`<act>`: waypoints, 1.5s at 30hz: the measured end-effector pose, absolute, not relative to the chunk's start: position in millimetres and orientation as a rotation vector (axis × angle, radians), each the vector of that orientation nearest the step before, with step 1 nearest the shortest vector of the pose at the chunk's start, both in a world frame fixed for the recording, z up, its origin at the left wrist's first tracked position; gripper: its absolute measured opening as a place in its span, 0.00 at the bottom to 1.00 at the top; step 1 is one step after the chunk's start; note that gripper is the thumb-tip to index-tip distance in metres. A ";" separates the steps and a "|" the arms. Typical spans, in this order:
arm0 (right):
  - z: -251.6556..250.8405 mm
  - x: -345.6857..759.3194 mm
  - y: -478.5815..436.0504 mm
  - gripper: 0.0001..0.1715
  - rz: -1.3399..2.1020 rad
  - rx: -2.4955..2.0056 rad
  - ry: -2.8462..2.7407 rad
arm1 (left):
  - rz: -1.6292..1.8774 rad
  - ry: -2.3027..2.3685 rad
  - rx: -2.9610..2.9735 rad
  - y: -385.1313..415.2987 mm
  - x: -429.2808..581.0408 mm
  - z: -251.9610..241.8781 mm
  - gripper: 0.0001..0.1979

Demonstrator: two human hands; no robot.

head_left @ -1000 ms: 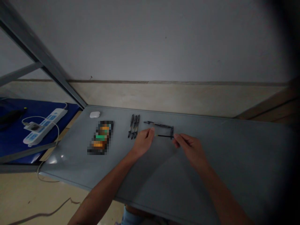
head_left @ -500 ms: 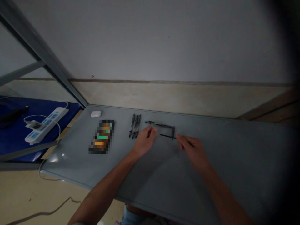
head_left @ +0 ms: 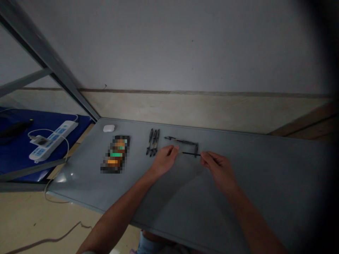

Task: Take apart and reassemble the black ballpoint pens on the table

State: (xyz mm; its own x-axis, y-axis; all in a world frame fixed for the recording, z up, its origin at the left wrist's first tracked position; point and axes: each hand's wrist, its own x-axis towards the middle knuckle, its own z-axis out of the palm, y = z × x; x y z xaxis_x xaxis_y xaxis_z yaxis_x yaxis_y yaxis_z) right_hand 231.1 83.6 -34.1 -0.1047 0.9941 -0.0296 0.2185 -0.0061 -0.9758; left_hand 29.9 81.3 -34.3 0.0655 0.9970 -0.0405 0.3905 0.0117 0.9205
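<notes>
A thin black pen refill [head_left: 189, 153] with a yellowish left end stretches between my two hands, above the grey table. My left hand [head_left: 164, 159] is closed in a pinch at the refill's yellowish end. At the dark right end, the fingers of my right hand [head_left: 215, 165] are pinched together on it. Just beyond lies a dark pen or its parts [head_left: 182, 141], laid out lengthwise. A short black piece [head_left: 196, 148] sits crosswise at its right end, partly behind the refill. Several black pens [head_left: 153, 141] rest side by side left of my left hand.
On the grey table [head_left: 265, 183] a pixelated dark phone-like object [head_left: 115, 155] and a small white case [head_left: 108, 128] lie to the left. A white power strip [head_left: 54, 139] with a plugged-in cable rests on a blue surface [head_left: 16, 158]. A wall stands behind the table.
Both hands have shifted very slightly to the right with the refill between them. The pens and other things on the table stay where they were.
</notes>
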 end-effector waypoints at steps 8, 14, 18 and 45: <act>-39.4 234.3 84.8 0.27 1.172 -1.299 -1.494 | 1.031 1.340 1.415 82.0 29.6 -37.9 0.18; -44.6 236.6 82.8 0.33 1.164 -1.322 -1.488 | 1.061 1.286 1.387 81.3 30.0 -39.2 0.18; -42.6 234.5 83.4 0.32 1.248 -1.242 -1.410 | 1.022 1.271 1.348 81.2 31.3 -43.7 0.20; -40.0 235.0 82.8 0.31 1.232 -1.238 -1.417 | 1.027 1.193 1.330 78.2 29.6 -29.7 0.19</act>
State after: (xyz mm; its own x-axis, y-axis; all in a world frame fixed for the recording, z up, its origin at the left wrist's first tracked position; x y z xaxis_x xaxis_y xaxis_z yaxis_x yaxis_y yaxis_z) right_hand 235.0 82.8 -40.0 -0.1346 0.9909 -0.0005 0.1382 0.0183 -0.9902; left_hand 29.6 78.2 -29.7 0.1418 0.9892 -0.0375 0.1097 0.0219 0.9937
